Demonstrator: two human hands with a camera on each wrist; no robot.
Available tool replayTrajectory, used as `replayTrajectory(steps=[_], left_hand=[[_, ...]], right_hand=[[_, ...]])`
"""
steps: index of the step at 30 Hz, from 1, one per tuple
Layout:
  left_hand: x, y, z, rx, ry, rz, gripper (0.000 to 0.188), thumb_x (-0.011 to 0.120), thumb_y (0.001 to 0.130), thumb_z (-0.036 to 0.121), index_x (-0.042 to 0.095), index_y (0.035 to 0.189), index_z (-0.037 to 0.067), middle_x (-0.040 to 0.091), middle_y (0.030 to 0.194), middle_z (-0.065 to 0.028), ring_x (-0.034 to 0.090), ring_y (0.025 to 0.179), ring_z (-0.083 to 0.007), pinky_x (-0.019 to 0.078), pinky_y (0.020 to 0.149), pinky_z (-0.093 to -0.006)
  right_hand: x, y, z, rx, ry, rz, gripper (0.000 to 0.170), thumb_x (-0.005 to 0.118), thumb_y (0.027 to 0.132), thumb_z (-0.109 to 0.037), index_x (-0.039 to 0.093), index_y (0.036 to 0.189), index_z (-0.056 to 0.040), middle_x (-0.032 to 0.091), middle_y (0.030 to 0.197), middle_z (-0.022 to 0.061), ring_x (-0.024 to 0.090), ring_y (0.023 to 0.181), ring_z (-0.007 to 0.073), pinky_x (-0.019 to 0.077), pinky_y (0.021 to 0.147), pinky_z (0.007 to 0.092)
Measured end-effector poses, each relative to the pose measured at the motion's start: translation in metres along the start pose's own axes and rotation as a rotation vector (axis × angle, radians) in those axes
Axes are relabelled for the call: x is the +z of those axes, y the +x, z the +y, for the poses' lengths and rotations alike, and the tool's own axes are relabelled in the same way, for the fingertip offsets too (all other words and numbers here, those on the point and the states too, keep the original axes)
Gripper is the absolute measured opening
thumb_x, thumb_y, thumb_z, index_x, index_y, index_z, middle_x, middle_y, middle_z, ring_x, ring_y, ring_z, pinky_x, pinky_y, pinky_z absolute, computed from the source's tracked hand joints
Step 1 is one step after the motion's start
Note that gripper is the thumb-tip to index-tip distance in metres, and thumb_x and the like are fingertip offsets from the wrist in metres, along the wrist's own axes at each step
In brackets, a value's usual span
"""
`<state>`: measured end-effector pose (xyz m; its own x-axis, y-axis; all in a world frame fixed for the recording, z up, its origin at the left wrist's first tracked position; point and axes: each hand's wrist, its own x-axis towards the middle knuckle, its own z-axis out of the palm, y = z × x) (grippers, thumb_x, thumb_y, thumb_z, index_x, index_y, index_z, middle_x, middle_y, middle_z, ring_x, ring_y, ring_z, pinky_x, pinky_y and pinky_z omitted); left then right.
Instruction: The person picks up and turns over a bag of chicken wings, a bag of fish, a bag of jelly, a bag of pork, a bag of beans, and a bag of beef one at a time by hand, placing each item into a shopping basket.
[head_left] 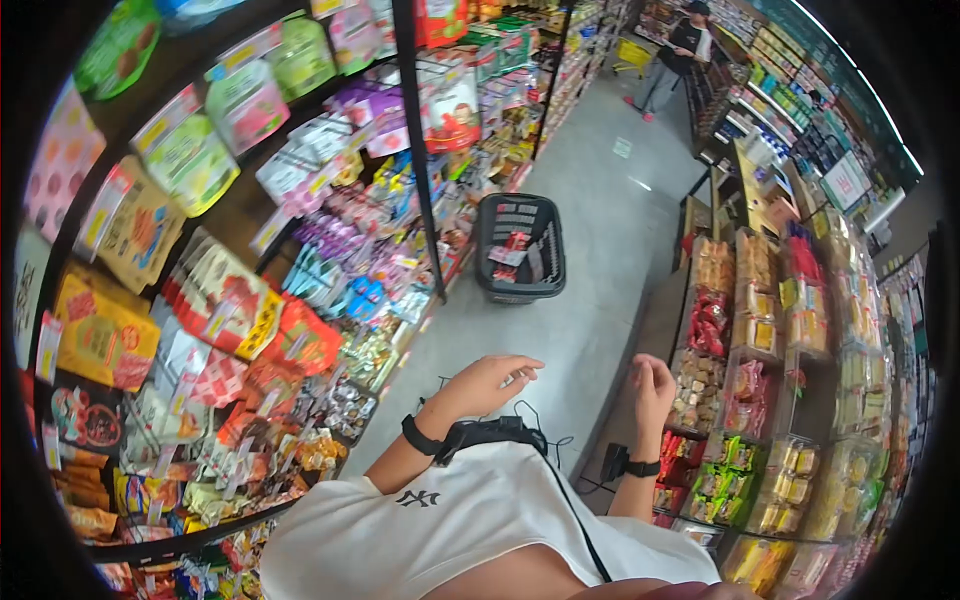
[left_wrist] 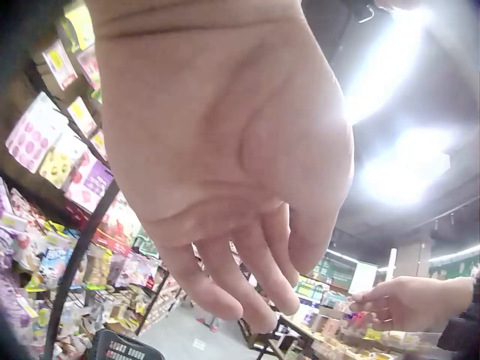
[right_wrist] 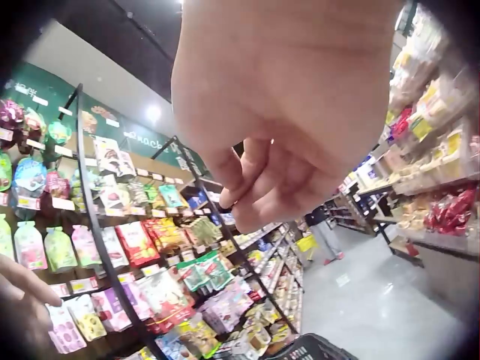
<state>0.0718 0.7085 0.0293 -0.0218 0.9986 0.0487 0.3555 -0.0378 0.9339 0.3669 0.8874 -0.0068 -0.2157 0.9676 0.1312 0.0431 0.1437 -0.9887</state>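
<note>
Both hands are held in the air in front of the body and hold nothing. My left hand (head_left: 497, 385) reaches forward at waist height, its fingers loosely bent, as the left wrist view also shows from the palm side. Across from it my right hand (head_left: 652, 388) is raised near the right-hand shelves, fingers curled in loosely. On the floor ahead stands a black shopping basket (head_left: 522, 290) with a few red packets (head_left: 512, 250) lying in it. Neither hand touches the basket.
Hanging snack bags (head_left: 230, 310) fill the left shelves, divided by black posts (head_left: 415, 150). To the right are clear bins of packaged snacks (head_left: 755, 390). A person (head_left: 680, 60) stands farther down the grey aisle, near a yellow basket (head_left: 632, 57).
</note>
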Motion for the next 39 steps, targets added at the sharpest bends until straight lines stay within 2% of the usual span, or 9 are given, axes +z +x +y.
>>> replayTrajectory(steps=[6, 9, 14, 19, 22, 25, 28, 33, 39], left_hand=[[0.019, 0.079, -0.002, 0.008, -0.036, -0.136, 0.034, 0.059, 0.102, 0.014, 0.067, 0.134, 0.007, 0.077, 0.112, -0.0125, 0.073, 0.099, -0.0249, 0.0565, 0.089, -0.0366], [0.027, 0.12, -0.007, 0.021, -0.062, -0.165, 0.032, 0.059, 0.102, 0.015, 0.067, 0.131, 0.006, 0.077, 0.109, -0.0129, 0.073, 0.101, -0.0282, 0.0561, 0.088, -0.0391], [0.029, 0.218, -0.008, 0.122, -0.016, -0.218, 0.032, 0.059, 0.102, 0.017, 0.067, 0.13, 0.005, 0.077, 0.109, -0.0128, 0.073, 0.1, -0.0302, 0.0563, 0.087, -0.0405], [0.028, 0.32, 0.005, 0.161, -0.023, -0.233, 0.034, 0.058, 0.104, 0.017, 0.067, 0.135, 0.01, 0.077, 0.111, -0.0088, 0.073, 0.099, -0.0239, 0.0564, 0.082, -0.0362], [0.04, 0.373, 0.004, 0.181, 0.009, -0.292, 0.034, 0.057, 0.104, 0.016, 0.067, 0.135, 0.01, 0.077, 0.111, -0.0082, 0.073, 0.098, -0.023, 0.0562, 0.081, -0.0353], [0.052, 0.422, 0.007, 0.13, -0.024, -0.401, 0.033, 0.058, 0.104, 0.016, 0.067, 0.135, 0.01, 0.077, 0.112, -0.0081, 0.073, 0.097, -0.0217, 0.0561, 0.081, -0.0344], [0.065, 0.473, 0.006, 0.1, -0.048, -0.463, 0.033, 0.058, 0.104, 0.016, 0.067, 0.135, 0.01, 0.078, 0.111, -0.0093, 0.073, 0.096, -0.0211, 0.0564, 0.083, -0.0346], [0.092, 0.573, 0.017, 0.086, -0.042, -0.465, 0.032, 0.057, 0.104, 0.015, 0.067, 0.133, 0.007, 0.078, 0.109, -0.0112, 0.074, 0.097, -0.0227, 0.0566, 0.087, -0.0357], [0.121, 0.68, 0.03, 0.117, -0.038, -0.414, 0.032, 0.058, 0.105, 0.016, 0.066, 0.134, 0.006, 0.078, 0.108, -0.0121, 0.074, 0.099, -0.0226, 0.0566, 0.09, -0.0366]], right_hand=[[-0.032, 0.015, 0.009, 0.111, -0.076, 0.048, 0.018, 0.061, 0.106, -0.013, 0.074, 0.108, 0.0007, 0.071, 0.096, -0.0003, 0.057, 0.075, 0.0058, 0.0527, 0.072, 0.0239], [-0.039, 0.041, 0.015, 0.17, -0.052, -0.054, 0.019, 0.061, 0.106, -0.012, 0.073, 0.108, 0.0013, 0.07, 0.095, -0.0004, 0.058, 0.077, 0.0063, 0.0551, 0.074, 0.0256], [-0.052, 0.124, 0.012, 0.183, -0.165, -0.254, 0.022, 0.061, 0.107, -0.015, 0.073, 0.108, 0.0032, 0.072, 0.099, 0.0014, 0.062, 0.082, 0.0079, 0.0557, 0.078, 0.0263], [-0.063, 0.216, -0.01, 0.122, -0.149, -0.243, 0.022, 0.059, 0.108, -0.014, 0.071, 0.112, 0.0037, 0.074, 0.101, 0.0048, 0.067, 0.09, 0.0114, 0.0552, 0.083, 0.0269], [-0.075, 0.247, -0.003, 0.149, -0.169, -0.156, 0.022, 0.059, 0.108, -0.015, 0.072, 0.111, 0.003, 0.072, 0.086, 0.002, 0.066, 0.077, 0.0091, 0.0537, 0.072, 0.025], [-0.1, 0.271, 0.005, 0.378, -0.184, -0.206, 0.022, 0.06, 0.107, -0.015, 0.074, 0.107, 0.0009, 0.063, 0.068, -0.0025, 0.058, 0.06, 0.0058, 0.0468, 0.058, 0.0239], [-0.121, 0.306, 0.028, 0.372, -0.27, -0.187, 0.021, 0.062, 0.106, -0.017, 0.076, 0.1, -0.0018, 0.054, 0.059, -0.0052, 0.05, 0.051, 0.0038, 0.0394, 0.049, 0.0248], [-0.17, 0.401, 0.044, 0.305, -0.302, -0.145, 0.022, 0.064, 0.103, -0.018, 0.075, 0.1, 0.0004, 0.046, 0.058, -0.0048, 0.039, 0.055, 0.004, 0.0314, 0.05, 0.0271], [-0.211, 0.512, 0.042, 0.186, -0.35, -0.185, 0.021, 0.065, 0.101, -0.018, 0.076, 0.099, -0.0003, 0.045, 0.057, -0.0014, 0.037, 0.056, 0.0057, 0.0319, 0.052, 0.0287]])
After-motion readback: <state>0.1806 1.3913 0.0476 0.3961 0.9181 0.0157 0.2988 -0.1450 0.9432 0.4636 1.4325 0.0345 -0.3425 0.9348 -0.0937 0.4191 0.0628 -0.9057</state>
